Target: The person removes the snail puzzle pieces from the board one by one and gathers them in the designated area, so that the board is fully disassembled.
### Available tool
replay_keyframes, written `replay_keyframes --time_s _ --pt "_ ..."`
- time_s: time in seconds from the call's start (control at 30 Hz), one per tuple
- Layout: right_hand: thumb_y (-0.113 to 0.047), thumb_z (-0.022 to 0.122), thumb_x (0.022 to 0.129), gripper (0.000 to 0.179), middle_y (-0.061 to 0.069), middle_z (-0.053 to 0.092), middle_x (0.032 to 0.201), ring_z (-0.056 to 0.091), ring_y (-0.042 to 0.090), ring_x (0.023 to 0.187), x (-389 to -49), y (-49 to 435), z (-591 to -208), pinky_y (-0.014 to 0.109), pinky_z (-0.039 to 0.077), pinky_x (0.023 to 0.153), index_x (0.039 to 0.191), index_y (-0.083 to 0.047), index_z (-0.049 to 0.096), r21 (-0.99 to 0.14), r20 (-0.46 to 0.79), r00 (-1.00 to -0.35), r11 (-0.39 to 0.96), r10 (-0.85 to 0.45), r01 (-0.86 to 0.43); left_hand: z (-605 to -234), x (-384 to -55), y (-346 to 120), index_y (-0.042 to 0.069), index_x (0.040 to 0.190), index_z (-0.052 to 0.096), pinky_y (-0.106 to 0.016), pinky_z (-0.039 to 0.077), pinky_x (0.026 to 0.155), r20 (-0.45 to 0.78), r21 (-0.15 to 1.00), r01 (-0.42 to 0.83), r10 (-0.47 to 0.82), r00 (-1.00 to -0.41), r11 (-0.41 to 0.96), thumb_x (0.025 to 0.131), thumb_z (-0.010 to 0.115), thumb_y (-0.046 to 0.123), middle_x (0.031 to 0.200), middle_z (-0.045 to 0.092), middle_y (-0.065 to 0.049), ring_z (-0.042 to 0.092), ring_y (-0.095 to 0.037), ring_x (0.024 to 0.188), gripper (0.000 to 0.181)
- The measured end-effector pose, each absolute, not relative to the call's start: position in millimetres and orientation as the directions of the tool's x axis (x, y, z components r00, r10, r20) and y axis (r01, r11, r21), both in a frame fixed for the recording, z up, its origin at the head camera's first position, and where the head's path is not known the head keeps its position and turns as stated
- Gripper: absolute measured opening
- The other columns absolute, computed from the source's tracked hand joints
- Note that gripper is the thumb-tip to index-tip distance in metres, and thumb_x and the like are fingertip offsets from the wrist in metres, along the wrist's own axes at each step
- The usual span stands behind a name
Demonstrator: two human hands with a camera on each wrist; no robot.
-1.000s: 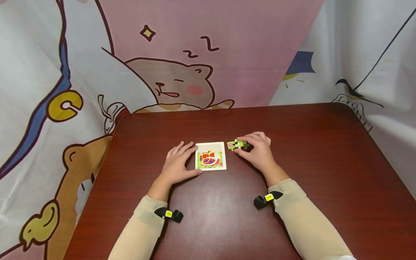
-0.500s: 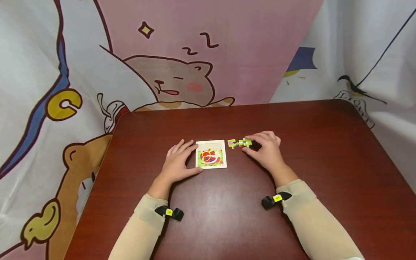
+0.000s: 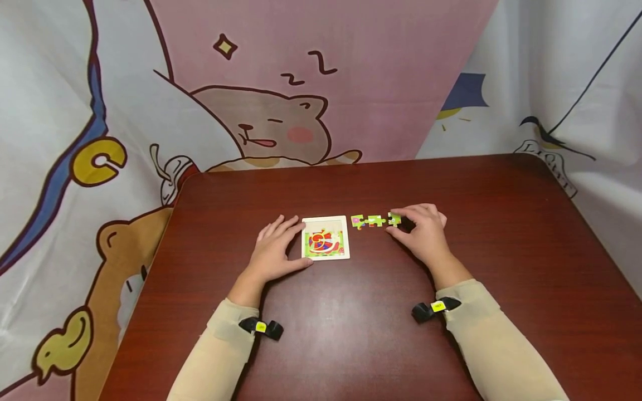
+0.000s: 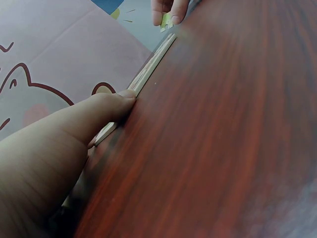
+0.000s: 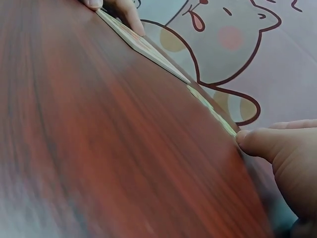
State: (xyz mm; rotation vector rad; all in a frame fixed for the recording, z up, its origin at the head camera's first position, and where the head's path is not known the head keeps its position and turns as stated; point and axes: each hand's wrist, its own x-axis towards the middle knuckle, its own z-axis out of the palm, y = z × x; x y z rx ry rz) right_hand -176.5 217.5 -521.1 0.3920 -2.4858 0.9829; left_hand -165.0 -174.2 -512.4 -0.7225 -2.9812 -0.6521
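In the head view, a small square puzzle board (image 3: 325, 219) with a white rim lies on the table, its colourful picture filling the lower part and a pale strip showing above. My left hand (image 3: 273, 250) rests at its left side, fingers spread and fairly straight, with the thumb touching the near left corner and the index finger the far left one. To the right of the board, my right hand (image 3: 423, 231) pinches a green puzzle piece (image 3: 394, 219) between thumb and fingers. Two more pieces, one with a pink flower (image 3: 357, 221) and one mostly green (image 3: 375, 220), lie in a row between them.
The dark red-brown wooden table (image 3: 341, 323) spreads around both forearms. A cartoon-printed cloth (image 3: 371, 83) hangs behind its far edge. Black straps (image 3: 262, 327) with yellow labels sit on the wrists.
My right hand has slid to the right, drawing the green piece away from the others, so the pieces now lie spread in a row. My left hand and the board stay in place.
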Motion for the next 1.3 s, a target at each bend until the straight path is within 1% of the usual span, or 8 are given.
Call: replay_keyframes --time_s 0.23,0.4,0.63,0.77,1.1,1.3 --pt "-0.016 0.096 0.08 0.042 0.013 0.076 0.114 0.054 0.041 0.114 -174.0 227.9 -521.5 0.067 0.029 0.091 0.118 -0.01 0.081 -0.584 0.434 -0.897 0.733 -0.083 -0.35 -510.9 -164.8 -173.2 0.02 0.159 0.053 -0.058 0.019 0.124 0.092 0.399 0.434 0.435 -0.896 0.808 0.08 0.082 0.065 0.169 0.041 -0.005 0.023 -0.034 0.16 0.096" --pt "-0.018 0.095 0.082 0.04 0.013 0.077 0.116 0.054 0.041 0.115 -175.1 227.6 -520.0 0.068 0.028 0.092 0.119 -0.01 0.081 -0.586 0.42 -0.903 0.732 -0.094 -0.349 -510.9 -164.9 -173.6 0.019 0.159 0.053 -0.059 0.019 0.124 0.096 0.398 0.436 0.436 -0.895 0.807 0.08 0.082 0.065 0.169 0.041 -0.005 0.024 -0.034 0.16 0.096" --pt "-0.02 0.091 0.087 0.036 0.013 0.071 0.118 0.048 0.044 0.119 -174.3 225.1 -516.8 0.07 0.027 0.095 0.121 -0.011 0.081 -0.563 0.383 -0.918 0.76 -0.107 -0.324 -509.7 -164.7 -173.2 0.02 0.16 0.053 -0.059 0.019 0.124 0.098 0.396 0.439 0.439 -0.893 0.807 0.08 0.082 0.066 0.169 0.041 -0.005 0.023 -0.034 0.16 0.096" --pt "-0.02 0.092 0.087 0.037 0.015 0.07 0.118 0.047 0.046 0.119 -173.6 224.6 -519.0 0.071 0.026 0.098 0.12 -0.009 0.082 -0.561 0.377 -0.92 0.766 -0.102 -0.315 -509.9 -164.1 -173.3 0.019 0.159 0.053 -0.059 0.019 0.124 0.096 0.4 0.438 0.438 -0.894 0.805 0.08 0.082 0.065 0.169 0.041 -0.005 0.024 -0.035 0.16 0.096" --pt "-0.019 0.093 0.085 0.038 0.015 0.068 0.116 0.046 0.047 0.117 -171.9 223.6 -523.1 0.071 0.027 0.098 0.12 -0.009 0.082 -0.561 0.376 -0.921 0.767 -0.099 -0.311 -512.5 -162.4 -175.1 0.019 0.159 0.054 -0.059 0.02 0.124 0.106 0.392 0.444 0.44 -0.892 0.806 0.079 0.082 0.064 0.168 0.042 -0.006 0.025 -0.035 0.16 0.096" --pt "-0.019 0.092 0.086 0.038 0.016 0.065 0.117 0.045 0.047 0.117 -173.9 225.1 -521.5 0.071 0.028 0.097 0.121 -0.008 0.082 -0.54 0.378 -0.919 0.779 -0.114 -0.318 -512.9 -164.6 -174.0 0.019 0.159 0.054 -0.059 0.02 0.124 0.113 0.395 0.444 0.438 -0.892 0.804 0.079 0.082 0.064 0.169 0.042 -0.005 0.024 -0.034 0.16 0.096"
